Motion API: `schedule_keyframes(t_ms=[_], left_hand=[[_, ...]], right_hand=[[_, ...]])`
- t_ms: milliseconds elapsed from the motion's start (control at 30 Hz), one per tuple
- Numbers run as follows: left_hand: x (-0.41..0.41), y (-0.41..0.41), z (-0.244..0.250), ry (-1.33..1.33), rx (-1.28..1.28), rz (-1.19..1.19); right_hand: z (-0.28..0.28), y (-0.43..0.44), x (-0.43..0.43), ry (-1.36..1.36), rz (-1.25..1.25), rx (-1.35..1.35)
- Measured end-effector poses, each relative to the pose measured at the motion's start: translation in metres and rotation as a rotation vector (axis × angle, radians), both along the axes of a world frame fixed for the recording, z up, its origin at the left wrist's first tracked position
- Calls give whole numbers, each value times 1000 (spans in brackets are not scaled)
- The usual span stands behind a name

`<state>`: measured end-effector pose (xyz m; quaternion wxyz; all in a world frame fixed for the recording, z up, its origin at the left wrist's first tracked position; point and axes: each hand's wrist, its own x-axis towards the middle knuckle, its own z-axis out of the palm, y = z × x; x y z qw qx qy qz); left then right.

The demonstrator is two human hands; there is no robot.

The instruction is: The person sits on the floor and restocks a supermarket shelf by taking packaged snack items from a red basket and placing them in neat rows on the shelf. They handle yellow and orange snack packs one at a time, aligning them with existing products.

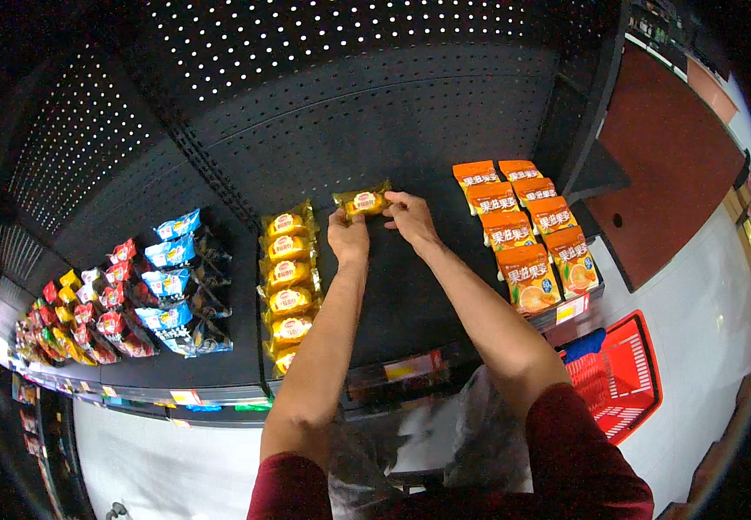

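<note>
Near the back of a black store shelf (401, 292), a yellow plastic-wrapped snack pack (366, 201) lies between my two hands. My left hand (348, 235) grips its lower left part, and my right hand (410, 218) has its fingers at the right end. Whether the pack rests on the shelf or is held just above it, I cannot tell. To the left runs a front-to-back row of matching yellow packs (287, 273), label side up. My left forearm hides part of the front of that row.
Orange snack bags (521, 276) stand in two rows on the right. Blue-topped bags (167, 283) and red bags (114, 322) fill the shelf farther left. A perforated black back panel (375, 117) rises behind. A red shopping basket (629, 377) is at the lower right.
</note>
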<state>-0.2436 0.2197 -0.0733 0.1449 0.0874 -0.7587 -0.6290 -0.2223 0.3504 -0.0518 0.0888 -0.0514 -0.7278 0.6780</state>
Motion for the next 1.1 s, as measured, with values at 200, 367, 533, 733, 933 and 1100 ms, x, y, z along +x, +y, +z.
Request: schedule_keyframes(t_ms=[200,367,533,733,933,1100], left_hand=[[-6,0,-2,0,63,-33],[-3,8,4,-59,-45,-67],[18,1,18,44,-224,25],[81,-2,34,122,-178,-231],[166,-7,70,-56,-84,-760],[185,-31,57,-140,108,-971]], right_hand=[[-5,1,-8,3,-3,48],[-9,11,-5,20,-28,65],[-1,9,2,7,-27,118],[32,10,34,259,-38,10],[104,50,130,407,-79,-96],[67,112,274,396,-328,52]])
